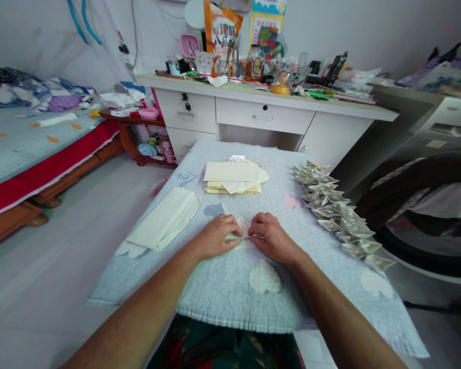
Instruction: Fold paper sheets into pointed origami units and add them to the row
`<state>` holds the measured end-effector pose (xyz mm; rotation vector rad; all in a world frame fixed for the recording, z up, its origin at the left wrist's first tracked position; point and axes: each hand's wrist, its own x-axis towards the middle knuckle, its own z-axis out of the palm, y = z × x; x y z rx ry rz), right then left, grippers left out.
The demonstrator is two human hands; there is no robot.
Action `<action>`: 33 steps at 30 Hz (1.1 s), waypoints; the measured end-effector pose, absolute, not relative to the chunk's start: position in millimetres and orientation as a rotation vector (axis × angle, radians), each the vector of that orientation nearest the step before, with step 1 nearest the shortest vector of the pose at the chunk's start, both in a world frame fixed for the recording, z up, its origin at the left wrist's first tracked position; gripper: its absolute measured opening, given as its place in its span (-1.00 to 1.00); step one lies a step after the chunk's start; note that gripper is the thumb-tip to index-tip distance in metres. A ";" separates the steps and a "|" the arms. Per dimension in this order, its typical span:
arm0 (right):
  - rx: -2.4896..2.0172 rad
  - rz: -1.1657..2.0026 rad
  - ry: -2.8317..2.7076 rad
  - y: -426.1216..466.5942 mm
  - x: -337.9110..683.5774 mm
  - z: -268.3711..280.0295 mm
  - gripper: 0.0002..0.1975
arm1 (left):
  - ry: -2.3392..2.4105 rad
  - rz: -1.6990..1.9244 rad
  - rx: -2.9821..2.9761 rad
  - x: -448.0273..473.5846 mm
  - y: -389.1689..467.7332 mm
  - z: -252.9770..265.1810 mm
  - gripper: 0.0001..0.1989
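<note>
Between my hands, low on the cloth-covered table (218,287), lies a small pale sheet of paper (244,226) that is partly folded. My left hand (221,236) has its fingers curled and pinches the paper's left side. On the right side, my right hand (271,237) grips it in the same way, thumb and fingers together. My fingers hide much of the fold. Beyond them is a stack of cream and yellow paper (232,177). To the left lies a folded pale green sheaf of paper (165,218). Rows of pointed folded-paper pieces (338,210) stand along the right.
A white desk (265,110) crowded with jars, a pink clock (190,46) and an orange bag (222,33) stands behind the table. At left is a bed (42,138); at right, a front-loading washing machine (426,133) with cloth in its doorway.
</note>
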<state>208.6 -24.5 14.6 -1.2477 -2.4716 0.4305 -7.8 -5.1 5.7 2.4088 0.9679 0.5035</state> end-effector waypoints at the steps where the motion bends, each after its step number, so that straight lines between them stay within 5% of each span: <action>1: -1.250 0.430 -2.477 -24.3 208.8 14.6 -0.90 | 0.979 0.486 2.418 -7.8 -5.1 5.1 -0.87; 33: -1.743 0.394 -2.239 -11.6 210.8 1.4 -0.73 | 1.350 0.428 2.365 -6.2 -9.1 2.5 -0.91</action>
